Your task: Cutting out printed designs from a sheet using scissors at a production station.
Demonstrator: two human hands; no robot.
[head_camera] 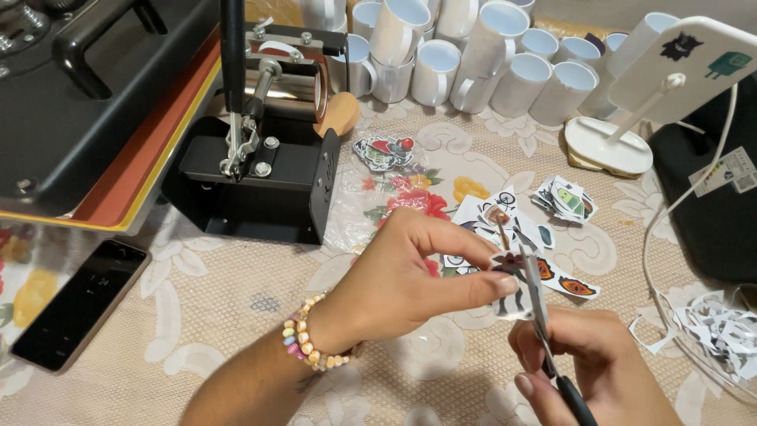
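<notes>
My left hand (410, 276), a bead bracelet (303, 343) on its wrist, pinches a small printed paper cutout (512, 298) between thumb and fingers. My right hand (591, 367) grips black-handled scissors (535, 296) whose blades meet the cutout's edge. Under both hands lie more cut stickers (564, 280) on a floral tablecloth (221, 300).
A black mug heat press (272, 150) stands at the back left beside a flat press (87, 102). Several white mugs (473, 59) line the back. A phone (79, 304) lies left. A white stand (631, 134) and a bowl of paper scraps (721, 335) are on the right.
</notes>
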